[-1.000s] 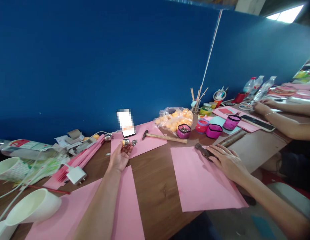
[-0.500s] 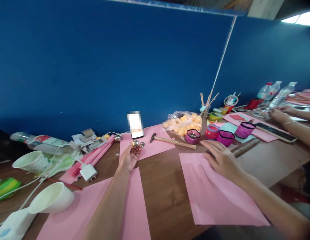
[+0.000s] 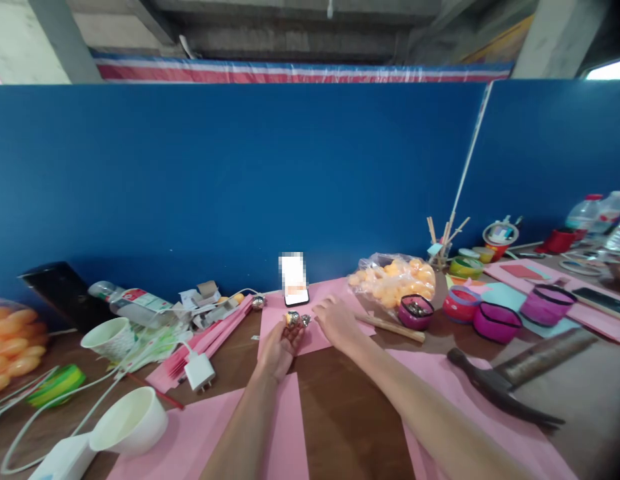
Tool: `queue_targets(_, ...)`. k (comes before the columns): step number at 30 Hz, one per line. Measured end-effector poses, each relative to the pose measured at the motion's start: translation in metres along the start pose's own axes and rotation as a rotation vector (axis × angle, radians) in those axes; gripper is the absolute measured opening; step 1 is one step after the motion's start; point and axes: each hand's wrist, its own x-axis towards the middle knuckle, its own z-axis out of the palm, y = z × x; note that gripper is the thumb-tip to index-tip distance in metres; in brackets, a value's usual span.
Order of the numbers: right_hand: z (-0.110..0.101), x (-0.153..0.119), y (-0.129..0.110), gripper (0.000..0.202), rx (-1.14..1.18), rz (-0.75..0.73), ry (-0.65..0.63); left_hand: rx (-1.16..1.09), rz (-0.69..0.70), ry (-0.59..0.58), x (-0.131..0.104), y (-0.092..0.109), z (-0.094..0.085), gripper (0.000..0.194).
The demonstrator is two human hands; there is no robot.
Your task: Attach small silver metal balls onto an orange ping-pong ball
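Observation:
On the left, my left hand [image 3: 281, 350] is palm up, with its fingers curled round a shiny silver ball [image 3: 292, 319] that has a yellowish side. A smaller crinkled silver piece [image 3: 305, 321] shows by its fingertips. My right hand [image 3: 337, 325] lies over the head end of a small hammer, fingers bent down around it. Only that hammer's wooden handle [image 3: 395, 328] sticks out to the right; its head is hidden. A larger claw hammer [image 3: 510, 383] rests on pink paper [image 3: 440, 373] at the right. Just behind both hands stands a lit phone [image 3: 294, 277].
A clear bag of orange balls [image 3: 395, 277], a purple tub of small metal bits [image 3: 416, 311] and more purple tubs [image 3: 497, 322] stand at the right back. To the left are paper cups [image 3: 130, 423], a charger [image 3: 199, 371], cables and a bottle [image 3: 140, 305]. A blue partition [image 3: 290, 167] runs behind.
My right hand has left the claw hammer and moved left onto the small hammer's head. My left hand keeps the silver ball. The view has tilted up, and the claw hammer's head now shows.

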Motion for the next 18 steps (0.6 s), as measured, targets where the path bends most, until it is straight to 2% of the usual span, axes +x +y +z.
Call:
queue_targets(4, 0.019, 0.012, 0.001, 0.023, -0.032, 0.023, 0.005, -0.021, -0.001, 0.042, 0.002, -0.001, 0.001, 0.012)
queue_targets(8, 0.028, 0.020, 0.004, 0.022, -0.035, 0.035, -0.013, -0.024, -0.001, 0.023, 0.001, -0.001, -0.001, 0.013)
queue_targets(18, 0.030, 0.020, -0.003, 0.026, -0.019, 0.050, 0.005, -0.020, 0.011, -0.005, 0.002, -0.001, -0.002, 0.013)
